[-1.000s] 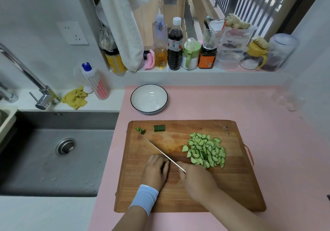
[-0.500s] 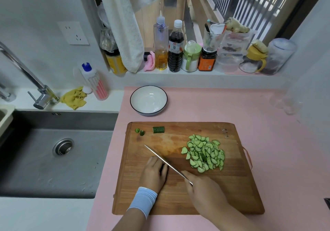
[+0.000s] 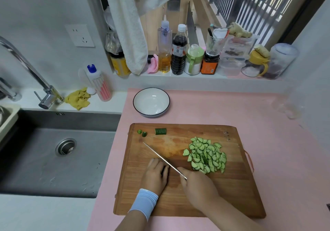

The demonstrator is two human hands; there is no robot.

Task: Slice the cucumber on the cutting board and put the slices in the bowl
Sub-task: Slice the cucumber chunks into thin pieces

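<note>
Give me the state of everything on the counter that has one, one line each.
White dark-rimmed bowl: empty, upright.
Pile of green cucumber slices: heaped on the wooden cutting board, none in bowl.
Short dark-green cucumber stub: uncut, at board's far edge.
Steel knife: gripped by right hand, blade angled across board.
Left hand: fingers curled beside blade.

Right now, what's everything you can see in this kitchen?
cutting board: one, brown wood, on pink counter
cucumber slices: a pile, green, board's right side
cucumber stub: one, dark green, board's far edge
bowl: one, white, dark rim, behind board
knife: one, silver, angled across board
sink: one, grey, left of counter
faucet: one, chrome, behind sink
cloth: one, yellow, beside faucet
bottles and jars: several, mixed, on windowsill
left hand: one, blue wristband, on board beside knife
right hand: one, no wristband, grips knife
</note>
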